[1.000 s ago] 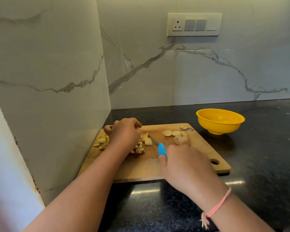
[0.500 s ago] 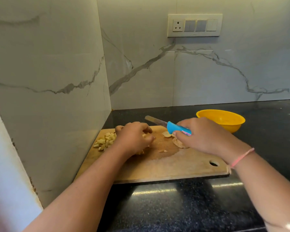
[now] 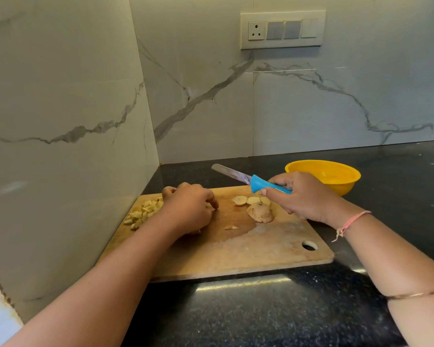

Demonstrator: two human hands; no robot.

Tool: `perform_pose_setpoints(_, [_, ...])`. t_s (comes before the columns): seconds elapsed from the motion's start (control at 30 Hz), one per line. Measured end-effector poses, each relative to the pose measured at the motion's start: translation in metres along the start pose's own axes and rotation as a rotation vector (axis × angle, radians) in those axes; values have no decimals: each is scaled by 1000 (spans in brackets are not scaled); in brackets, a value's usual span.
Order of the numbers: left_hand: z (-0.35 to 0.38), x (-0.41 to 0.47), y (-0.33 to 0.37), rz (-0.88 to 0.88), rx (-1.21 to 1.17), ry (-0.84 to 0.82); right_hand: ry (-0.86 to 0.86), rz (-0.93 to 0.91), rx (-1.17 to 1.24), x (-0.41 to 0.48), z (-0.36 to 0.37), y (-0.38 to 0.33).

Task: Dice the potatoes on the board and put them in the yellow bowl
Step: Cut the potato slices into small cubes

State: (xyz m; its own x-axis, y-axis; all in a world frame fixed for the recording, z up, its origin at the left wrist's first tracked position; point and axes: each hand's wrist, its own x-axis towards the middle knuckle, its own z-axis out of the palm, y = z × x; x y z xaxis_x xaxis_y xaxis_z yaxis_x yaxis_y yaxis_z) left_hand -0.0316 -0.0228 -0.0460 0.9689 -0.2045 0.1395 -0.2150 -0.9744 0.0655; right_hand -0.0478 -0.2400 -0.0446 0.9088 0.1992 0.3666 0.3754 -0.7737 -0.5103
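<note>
Dark speckled desk (image 3: 261, 316), running back into a corner. Directly on it: wooden board (image 3: 236, 256), close along the left wall (image 3: 60, 171), hole near its right end; yellow bowl (image 3: 346, 189), upright, just beside the board's far right corner.

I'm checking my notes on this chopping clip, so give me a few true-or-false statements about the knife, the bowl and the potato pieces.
1. The right hand grips the blue-handled steel knife. True.
2. The knife blade is cutting into the round potato slices. False: it is held above the wooden chopping board, clear of them.
3. The yellow plastic bowl holds diced potato. False: no potato shows in it.
4. Small diced potato pieces lie at the board's left end. True.
</note>
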Motion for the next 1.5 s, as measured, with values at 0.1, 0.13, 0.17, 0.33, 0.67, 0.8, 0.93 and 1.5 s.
perform_pose_setpoints(0.1, [0,11,13,11,60,16,25,-4,7,1,1,4])
perform_pose_setpoints(0.13, [1,15,18,28,70,9,35,-5,4,2,1,5])
perform_pose_setpoints(0.17, [1,20,22,47,73,-2,42,-6,-1,2,2,6])
perform_pose_setpoints(0.33, [10,41,40,88,54,-25,55,-19,-25,2,4,8])
perform_pose_setpoints(0.67, [9,38,34,-15,-165,159,140,-39,-53,3,5,11])
perform_pose_setpoints(0.8, [4,32,19,-110,-416,185,174,-20,-63,3,4,11])
perform_pose_setpoints(0.93, [8,27,11,-191,-300,107,132,9,-58,2,5,8])
perform_pose_setpoints(1.5, [16,28,2,-178,-218,66,3,126,-178,-27,11,-39])
